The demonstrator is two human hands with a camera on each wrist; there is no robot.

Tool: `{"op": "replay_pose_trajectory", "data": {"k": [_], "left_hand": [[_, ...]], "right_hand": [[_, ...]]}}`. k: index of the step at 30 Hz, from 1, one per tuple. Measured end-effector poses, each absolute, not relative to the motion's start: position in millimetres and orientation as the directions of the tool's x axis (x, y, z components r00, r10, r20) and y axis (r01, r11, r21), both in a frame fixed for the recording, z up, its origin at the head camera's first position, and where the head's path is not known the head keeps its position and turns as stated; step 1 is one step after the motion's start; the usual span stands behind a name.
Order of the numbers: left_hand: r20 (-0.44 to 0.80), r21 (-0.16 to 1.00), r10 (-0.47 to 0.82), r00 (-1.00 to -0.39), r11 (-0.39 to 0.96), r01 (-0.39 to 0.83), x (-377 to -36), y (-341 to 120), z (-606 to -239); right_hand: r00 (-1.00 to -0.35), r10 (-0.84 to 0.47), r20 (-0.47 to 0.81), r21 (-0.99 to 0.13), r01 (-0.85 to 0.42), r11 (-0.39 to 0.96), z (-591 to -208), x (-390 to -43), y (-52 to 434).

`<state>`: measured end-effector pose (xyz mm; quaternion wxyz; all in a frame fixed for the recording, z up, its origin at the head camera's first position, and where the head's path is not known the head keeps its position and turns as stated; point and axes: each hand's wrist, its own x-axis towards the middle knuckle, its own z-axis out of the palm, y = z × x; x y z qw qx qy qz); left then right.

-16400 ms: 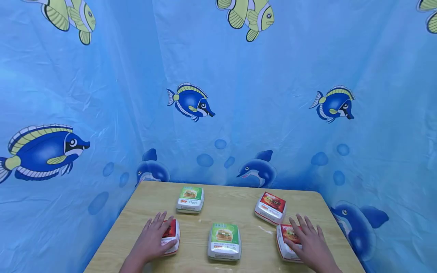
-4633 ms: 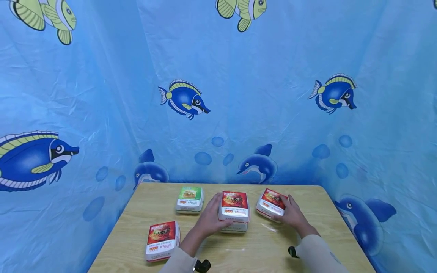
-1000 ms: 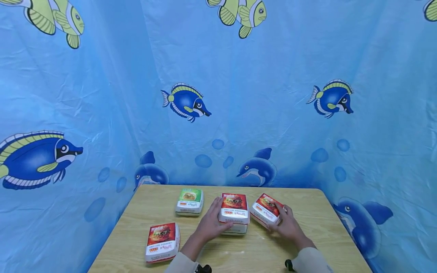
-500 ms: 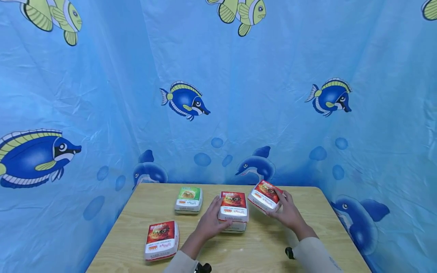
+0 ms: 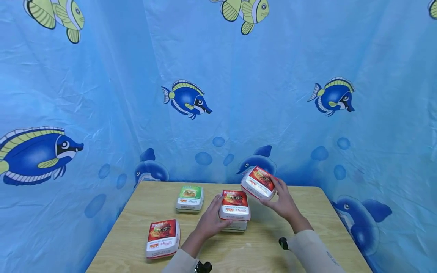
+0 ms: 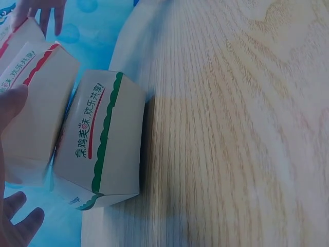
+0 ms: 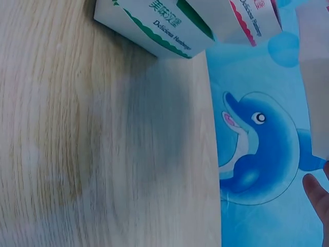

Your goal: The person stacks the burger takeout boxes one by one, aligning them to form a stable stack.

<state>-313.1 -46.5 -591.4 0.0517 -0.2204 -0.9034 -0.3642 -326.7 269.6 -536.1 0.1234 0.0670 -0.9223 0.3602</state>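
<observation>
At mid-table, a red-topped burger box [image 5: 235, 206] sits stacked on a green-trimmed burger box [image 5: 237, 226]. My left hand [image 5: 209, 223] holds the upper box from its left side, thumb along its front. The left wrist view shows the lower box [image 6: 100, 139] on the wood, with the upper box [image 6: 43, 105] against it. In my right hand [image 5: 284, 201] is another red-topped burger box [image 5: 258, 184], raised clear of the table and tilted, up and right of the stack. Only part of this raised box [image 7: 314, 77] shows in the right wrist view, above the fingertips.
A green-topped burger box [image 5: 189, 198] stands at the back left of the wooden table [image 5: 133, 220]. Nearer the front left lies a red-topped burger box [image 5: 163, 239]. A blue sea-print curtain [image 5: 218, 113] hangs close behind the table's far edge.
Boxes once spread apart now include a stack of two at mid-table. Over the last second my right hand has lifted its box off the table, up and leftward. My left hand stays on the stack.
</observation>
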Motion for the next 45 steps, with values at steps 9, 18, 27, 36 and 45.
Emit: {"op": "replay_pose_trajectory", "data": {"k": [9,18,27,36,45], "left_hand": [[0.228,0.652,0.355,-0.906,0.636,0.413,-315.1,-47.1,-593.9],[0.232,0.670,0.392,-0.890,0.599,0.438,-317.7,-50.0,-593.7],[0.238,0.690,0.371,-0.897,0.585,0.425,-318.1,-47.3,-593.9],[0.229,0.722,0.331,-0.915,0.573,0.388,-320.5,-42.9,-593.3],[0.242,0.721,0.346,-0.907,0.562,0.406,-325.0,-42.7,-595.3]], "right_hand": [[-0.952,-0.089,0.292,-0.690,-0.274,0.670,-532.1,-324.4,258.3],[-0.938,-0.198,0.286,-0.690,-0.345,0.636,-531.8,-320.9,242.7],[-0.929,-0.273,0.249,-0.705,-0.367,0.607,-531.9,-321.8,234.9],[-0.922,-0.352,0.161,-0.743,-0.348,0.571,-522.8,-320.8,228.6],[-0.931,-0.344,0.121,-0.768,-0.307,0.561,-521.8,-320.0,218.9]]}}
